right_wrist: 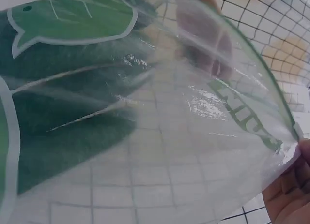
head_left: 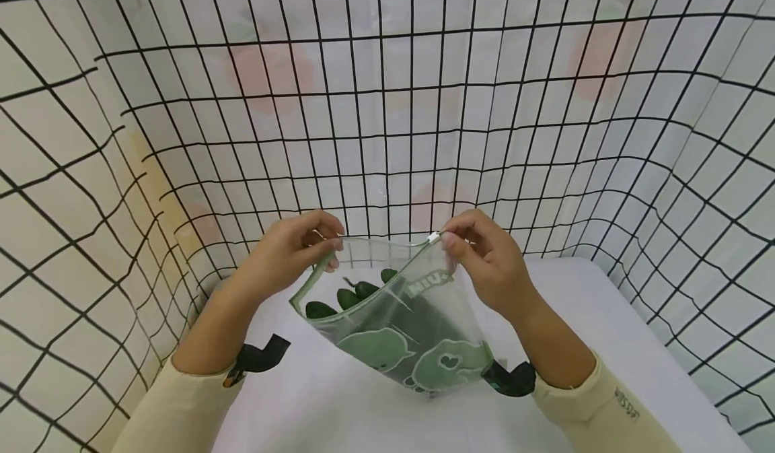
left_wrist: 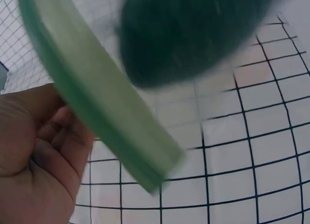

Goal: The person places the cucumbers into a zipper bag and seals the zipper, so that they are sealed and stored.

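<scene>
A clear zip bag (head_left: 375, 349) with green printed figures and a green-edged mouth hangs tilted between both hands, its mouth gaping. Several dark green, rounded, cucumber-like pieces (head_left: 348, 298) lie inside; their exact kind is unclear. My left hand (head_left: 284, 254) pinches the rim on the left side. In the left wrist view, one blurred dark green piece (left_wrist: 184, 35) shows beyond the green bag edge (left_wrist: 101, 93). At the opposite top corner, my right hand (head_left: 487, 261) pinches the bag beside the white zip slider (head_left: 433, 237).
A white-covered table (head_left: 339, 419) lies under the bag. Black wire grid panels (head_left: 396, 113) stand at the back and on both sides, with pale patterned cloth behind them. A black wrist strap piece (head_left: 263, 355) sticks out from each sleeve.
</scene>
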A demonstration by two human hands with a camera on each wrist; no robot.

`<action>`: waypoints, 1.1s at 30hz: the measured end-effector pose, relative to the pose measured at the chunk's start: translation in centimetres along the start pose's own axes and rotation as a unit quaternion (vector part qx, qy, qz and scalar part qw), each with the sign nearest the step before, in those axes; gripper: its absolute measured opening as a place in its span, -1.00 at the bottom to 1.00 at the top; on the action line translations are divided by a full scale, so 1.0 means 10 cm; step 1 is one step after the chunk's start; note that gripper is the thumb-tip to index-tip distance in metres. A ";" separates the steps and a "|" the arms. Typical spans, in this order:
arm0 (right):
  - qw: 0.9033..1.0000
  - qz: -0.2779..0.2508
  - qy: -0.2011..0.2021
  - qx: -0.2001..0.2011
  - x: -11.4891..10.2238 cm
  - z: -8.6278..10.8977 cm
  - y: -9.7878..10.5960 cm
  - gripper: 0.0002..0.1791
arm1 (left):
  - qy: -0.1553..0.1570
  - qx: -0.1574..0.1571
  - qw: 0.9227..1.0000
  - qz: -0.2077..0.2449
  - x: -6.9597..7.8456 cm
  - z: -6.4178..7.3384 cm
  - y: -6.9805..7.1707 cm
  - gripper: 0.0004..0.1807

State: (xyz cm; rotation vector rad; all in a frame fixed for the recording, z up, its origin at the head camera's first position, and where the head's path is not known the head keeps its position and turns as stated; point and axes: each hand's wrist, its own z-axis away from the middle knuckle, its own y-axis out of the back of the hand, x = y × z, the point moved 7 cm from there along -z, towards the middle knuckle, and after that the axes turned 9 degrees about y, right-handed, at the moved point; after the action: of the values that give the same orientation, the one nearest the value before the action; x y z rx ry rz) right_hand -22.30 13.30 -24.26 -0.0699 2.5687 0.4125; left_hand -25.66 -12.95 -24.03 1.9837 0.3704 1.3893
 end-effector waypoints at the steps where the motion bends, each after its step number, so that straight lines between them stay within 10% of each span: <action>1: 1.000 -0.002 0.001 0.005 0.01 0.00 0.01 -0.91 | 0.001 -0.003 1.000 -0.014 0.00 -0.01 -0.04 -0.84; 17: 1.000 -0.003 -0.009 0.022 0.30 0.05 0.08 -0.88 | 0.006 -0.046 0.993 -0.108 -0.07 -0.05 -0.33 -0.74; 33: 1.000 -0.005 -0.020 -0.002 0.32 0.05 -0.11 -0.92 | 0.029 -0.079 0.996 -0.038 -0.02 0.01 -0.63 -0.57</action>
State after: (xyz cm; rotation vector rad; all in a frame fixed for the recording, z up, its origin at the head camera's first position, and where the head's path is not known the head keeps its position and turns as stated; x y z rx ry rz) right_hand -24.67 12.52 -26.68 -0.0746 2.5274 0.4106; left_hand -24.79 -8.51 -28.43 1.7876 0.3472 1.3858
